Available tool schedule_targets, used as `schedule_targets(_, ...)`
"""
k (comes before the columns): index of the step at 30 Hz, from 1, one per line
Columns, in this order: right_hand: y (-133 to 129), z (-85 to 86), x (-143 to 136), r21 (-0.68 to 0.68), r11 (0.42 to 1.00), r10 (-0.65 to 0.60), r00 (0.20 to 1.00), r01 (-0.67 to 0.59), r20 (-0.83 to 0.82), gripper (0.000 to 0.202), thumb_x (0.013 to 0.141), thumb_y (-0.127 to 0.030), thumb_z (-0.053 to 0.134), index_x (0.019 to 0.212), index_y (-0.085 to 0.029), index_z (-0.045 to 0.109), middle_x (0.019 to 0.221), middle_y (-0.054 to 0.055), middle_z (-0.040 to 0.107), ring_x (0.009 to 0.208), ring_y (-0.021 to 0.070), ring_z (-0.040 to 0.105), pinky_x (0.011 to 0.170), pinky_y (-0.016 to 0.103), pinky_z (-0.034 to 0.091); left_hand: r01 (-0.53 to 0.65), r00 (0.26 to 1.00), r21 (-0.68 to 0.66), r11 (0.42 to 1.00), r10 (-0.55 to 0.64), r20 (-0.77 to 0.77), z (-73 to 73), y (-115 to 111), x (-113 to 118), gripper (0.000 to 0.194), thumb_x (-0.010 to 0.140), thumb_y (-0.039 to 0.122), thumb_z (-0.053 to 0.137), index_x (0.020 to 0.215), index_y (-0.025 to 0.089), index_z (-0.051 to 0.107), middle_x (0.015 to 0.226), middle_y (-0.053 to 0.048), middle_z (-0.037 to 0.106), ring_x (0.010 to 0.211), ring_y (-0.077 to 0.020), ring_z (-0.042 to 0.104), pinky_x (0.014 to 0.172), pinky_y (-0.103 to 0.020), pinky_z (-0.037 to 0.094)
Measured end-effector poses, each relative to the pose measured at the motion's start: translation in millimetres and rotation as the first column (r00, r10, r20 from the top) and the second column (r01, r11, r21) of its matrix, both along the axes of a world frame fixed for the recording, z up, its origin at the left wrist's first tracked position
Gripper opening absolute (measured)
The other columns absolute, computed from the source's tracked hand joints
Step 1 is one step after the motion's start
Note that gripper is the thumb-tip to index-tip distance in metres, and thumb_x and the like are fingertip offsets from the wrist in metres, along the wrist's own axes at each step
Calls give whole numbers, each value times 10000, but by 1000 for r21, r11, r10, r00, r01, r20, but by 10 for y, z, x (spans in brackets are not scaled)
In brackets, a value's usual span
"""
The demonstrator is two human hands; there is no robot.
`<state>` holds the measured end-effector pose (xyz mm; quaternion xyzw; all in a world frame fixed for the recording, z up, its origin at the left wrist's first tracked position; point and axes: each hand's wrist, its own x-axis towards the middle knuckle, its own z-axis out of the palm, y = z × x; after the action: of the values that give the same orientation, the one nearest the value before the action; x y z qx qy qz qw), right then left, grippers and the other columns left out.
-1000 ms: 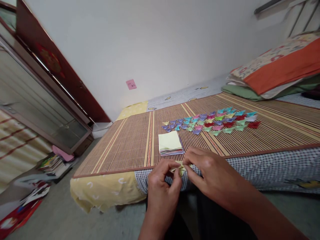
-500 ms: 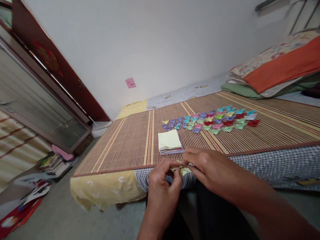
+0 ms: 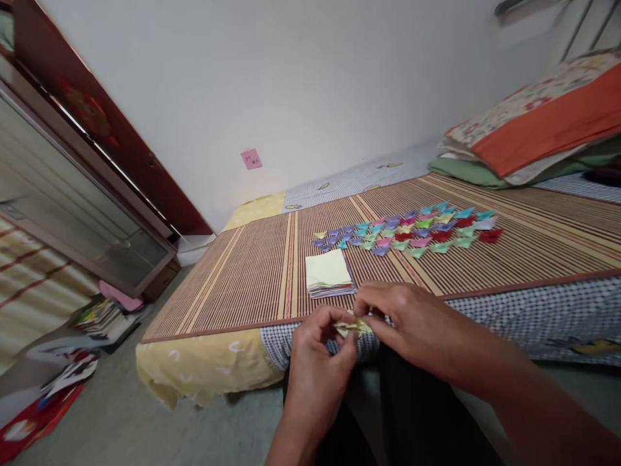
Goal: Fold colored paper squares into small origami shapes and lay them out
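Between my two hands is a small piece of folded pale yellow paper (image 3: pixel 353 326), held over the bed's front edge. My left hand (image 3: pixel 323 349) pinches its left side between thumb and forefinger. From the right, my right hand (image 3: pixel 391 314) grips the other side, its fingers bent close together. Parts of the paper are hidden behind the fingers. Just beyond my hands lies a stack of square paper sheets (image 3: pixel 328 268), pale yellow on top with other colours below. Farther right, several rows of small folded paper pieces (image 3: pixel 405 234) in many colours lie on the mat.
A striped woven mat (image 3: pixel 242 278) covers the bed, with a yellow sheet (image 3: pixel 208 362) hanging at the front left. Pillows and bedding (image 3: pixel 543 123) are piled at the back right. Books (image 3: pixel 99 317) and a red item (image 3: pixel 41 414) lie low on the left.
The fingers have shifted slightly around the yellow paper, and more of its folded surface shows between the hands. The stack and the rows of folded pieces are unchanged.
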<state>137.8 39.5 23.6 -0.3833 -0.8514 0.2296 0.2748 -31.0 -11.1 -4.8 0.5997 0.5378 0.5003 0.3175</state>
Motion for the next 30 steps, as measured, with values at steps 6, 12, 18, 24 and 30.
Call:
schedule_targets(6, -35, 65, -33, -71, 997, -15, 1000, 13, -25, 157, 902, -64, 582, 852, -201, 641, 815, 16, 708, 745, 188, 648, 676, 301, 423, -62, 998, 47, 997, 63, -13, -18, 12, 38, 93, 843, 125, 605, 839, 198, 663, 823, -21, 661, 785, -178, 628, 739, -277, 491)
schedule_targets(12, -63, 165, -50, -27, 998, -46, 996, 48, 76, 119, 885, -73, 653, 848, -186, 659, 829, 19, 692, 710, 185, 628, 647, 303, 397, -95, 996, 63, 993, 95, 4, 6, 6, 31, 118, 824, 106, 616, 848, 203, 679, 773, -11, 652, 744, -170, 617, 721, -266, 493)
schedule_targets(18, -89, 189, -97, 61, 998, -12, 995, 6, 98, 163, 873, -36, 690, 792, -170, 644, 908, 41, 672, 814, 194, 638, 706, 306, 414, -98, 995, 40, 994, 97, 38, 25, 17, 37, 109, 822, 125, 637, 876, 205, 689, 742, -1, 653, 704, -162, 611, 687, -256, 488)
schedule_targets(24, -98, 171, -145, 79, 997, -14, 997, 8, 72, 223, 940, -66, 637, 741, -167, 635, 889, 51, 634, 787, 195, 608, 689, 321, 422, -72, 995, 26, 997, 71, 67, 60, -29, 32, 66, 898, 204, 622, 934, 204, 677, 710, 8, 609, 669, -153, 574, 645, -241, 465)
schedule_targets(30, -128, 86, -168, 168, 985, 50, 999, -46, -20, 190, 923, -9, 596, 820, -155, 657, 934, 76, 620, 875, 232, 590, 747, 355, 468, -130, 991, 44, 991, 129, 20, 55, -71, 5, 126, 977, 256, 537, 925, 219, 645, 694, 22, 588, 614, -144, 530, 593, -237, 431)
